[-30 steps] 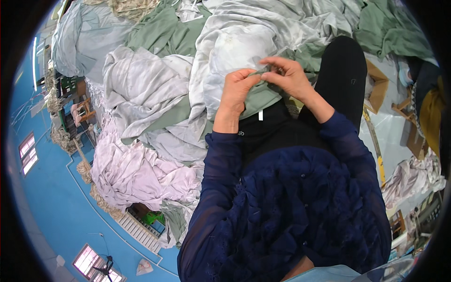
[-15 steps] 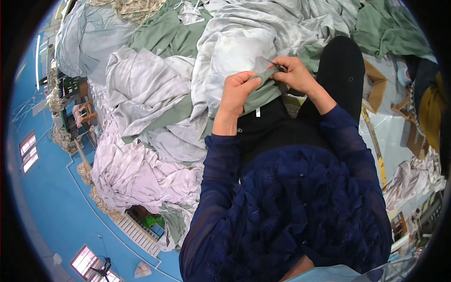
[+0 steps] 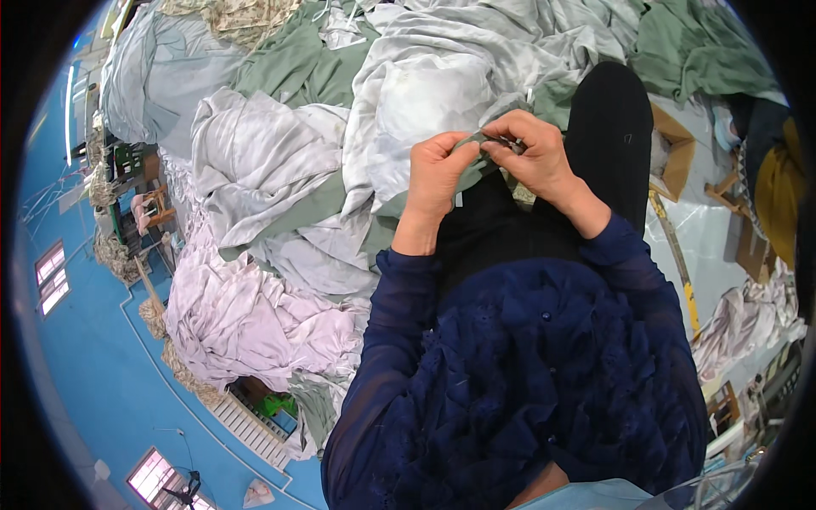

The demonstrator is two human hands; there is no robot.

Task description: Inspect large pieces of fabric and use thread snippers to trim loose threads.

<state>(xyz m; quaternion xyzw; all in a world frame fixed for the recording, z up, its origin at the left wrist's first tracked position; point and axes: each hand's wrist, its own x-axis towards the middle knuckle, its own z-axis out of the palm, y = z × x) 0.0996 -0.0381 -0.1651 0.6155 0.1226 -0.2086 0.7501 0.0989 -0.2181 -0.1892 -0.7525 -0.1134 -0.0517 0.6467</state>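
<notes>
A grey-green cloth [image 3: 473, 175] is stretched between my two hands above my lap. My left hand [image 3: 438, 177] pinches its edge between thumb and fingers. Close beside it, my right hand [image 3: 534, 155] is closed on the same edge, the fingertips of both hands almost meeting. A small dark thing shows by the right fingertips; what it is cannot be made out, being mostly covered by the fingers. Below the cloth a small white tag [image 3: 459, 201] lies against my black trousers. Pale, grey-white fabric [image 3: 433, 98] is heaped just beyond my hands.
Heaped pale cloth [image 3: 263, 161] and pinkish-white cloth [image 3: 255, 319] fill the left side. More green fabric [image 3: 701, 51] lies at the far right. An open cardboard box [image 3: 676, 157] stands right of my knee, near a yellow strip [image 3: 674, 255] and a wooden stool [image 3: 727, 197].
My right hand has turned and come down closer to the left one. The dark pointed tool seen at its fingers before is now mostly hidden. The cloth between the hands is bunched smaller.
</notes>
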